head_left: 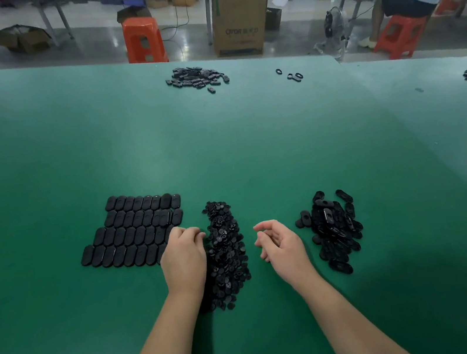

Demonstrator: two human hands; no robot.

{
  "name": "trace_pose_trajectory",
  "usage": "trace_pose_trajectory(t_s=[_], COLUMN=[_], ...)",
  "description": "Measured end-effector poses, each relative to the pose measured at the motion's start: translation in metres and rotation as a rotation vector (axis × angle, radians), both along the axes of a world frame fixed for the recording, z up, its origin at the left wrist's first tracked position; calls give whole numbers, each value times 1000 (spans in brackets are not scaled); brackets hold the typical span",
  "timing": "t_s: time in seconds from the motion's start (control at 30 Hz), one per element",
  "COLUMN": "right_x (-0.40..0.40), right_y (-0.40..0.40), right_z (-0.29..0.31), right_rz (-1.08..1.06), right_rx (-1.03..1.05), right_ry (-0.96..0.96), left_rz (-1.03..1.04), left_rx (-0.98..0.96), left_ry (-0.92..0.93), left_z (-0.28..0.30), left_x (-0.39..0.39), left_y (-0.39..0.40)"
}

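Here we are at the green table [251, 143], both hands low over the near middle. Our left hand [183, 259] sits knuckles up, fingers curled down, with the fingertips right at the left edge of the heap of small black discs [227, 249]. We cannot tell whether it pinches a disc or only touches the heap. Our right hand [281, 246] hovers just right of that heap, palm turned inward, fingers loosely curled and holding nothing.

The heap of discs runs as a long strip from near to far between the two hands. Just left of it lie the oval covers [133, 230], set flat in tidy rows, and our left hand overlaps their near right corner. To the right, near the right hand but apart from it, is a loose pile of oval shells [332, 228].

Far across the table sits another dark pile [197, 77], with a few stray rings [290, 74] to its right. Beyond the table stand an orange stool [144, 40] and a cardboard box [238, 21].
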State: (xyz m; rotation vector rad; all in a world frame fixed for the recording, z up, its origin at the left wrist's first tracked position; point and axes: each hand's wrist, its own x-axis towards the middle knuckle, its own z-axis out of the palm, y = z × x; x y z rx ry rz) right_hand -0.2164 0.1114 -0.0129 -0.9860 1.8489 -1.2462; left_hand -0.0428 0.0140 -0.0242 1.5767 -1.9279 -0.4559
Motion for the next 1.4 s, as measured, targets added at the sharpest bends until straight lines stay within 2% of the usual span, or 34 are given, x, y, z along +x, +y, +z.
trace_pose_trajectory(t_s=[0.07,0.1,0.23,0.3,0.4,0.5,0.7,0.9,1.0,1.17,1.3,1.4], right_x=[-7,-14,-50,-71,-96,-107,-110,-115,-119,-108,-90,-74], right_y=[1,2,2,0,-5,-10,-15,-14,-12,-8,-9,-11], right_z=[3,6,23,32,39,42,43,51,56,55,52,47], right_rz=[22,32,80,109,211,284,265,173,70,-91,-117,-121], right_rx=[13,14,103,227,472,608,570,482,380,139,81,87], right_ry=[38,128,777,919,958,982,1038,893,667,169,-31,-94], left_rz=[-3,-5,-9,-4,-7,6,-3,-18,-20,-8,-11,-22], left_rx=[6,8,28,39,44,44,42,36,29,45,41,41], left_ry=[-2,-2,-15,2,28,70,67,113,121,109,119,122], left_z=[-1,-1,-1,-1,-2,-2,-3,-3,-2,-2,-2,-1], left_x=[0,0,0,1,2,3,3,3,3,3,3,3], left_y=[0,0,-3,-5,-6,-7,-6,-5,-5,-6,-5,-4])
